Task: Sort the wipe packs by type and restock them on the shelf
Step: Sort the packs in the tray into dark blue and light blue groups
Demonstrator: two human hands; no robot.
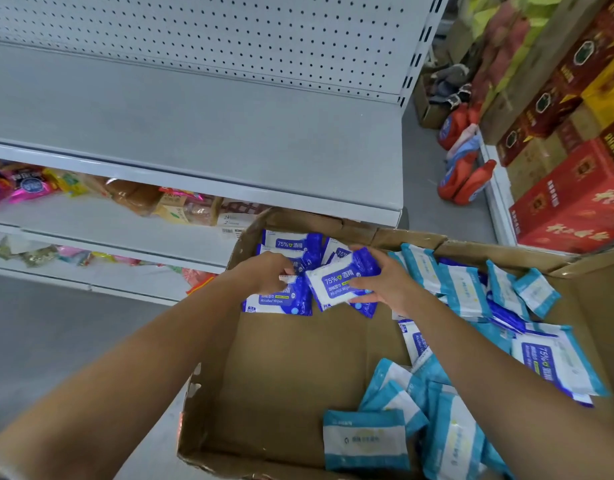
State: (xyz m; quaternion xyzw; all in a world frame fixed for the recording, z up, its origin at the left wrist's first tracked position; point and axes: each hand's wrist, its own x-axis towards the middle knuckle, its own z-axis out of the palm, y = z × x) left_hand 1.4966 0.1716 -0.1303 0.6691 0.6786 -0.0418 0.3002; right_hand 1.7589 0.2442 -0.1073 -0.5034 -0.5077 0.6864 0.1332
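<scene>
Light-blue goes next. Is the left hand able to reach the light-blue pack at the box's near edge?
Likely yes: nothing covers the light-blue pack, with bare box floor between, though the left hand holds dark-blue packs.

**Free room and obstructions about the cardboard box (298,358).** My way lay open over the bare floor at the box's left and centre. Dark-blue packs (288,242) filled its far-left corner. Above them my left hand (264,275), fingers curled on that stack, and my right hand (388,282), gripping one dark-blue pack (343,282), took up the space. Light-blue packs (465,292) heaped its right side and near-right corner. Beyond its far wall the shelf (194,133) lay bare.
</scene>
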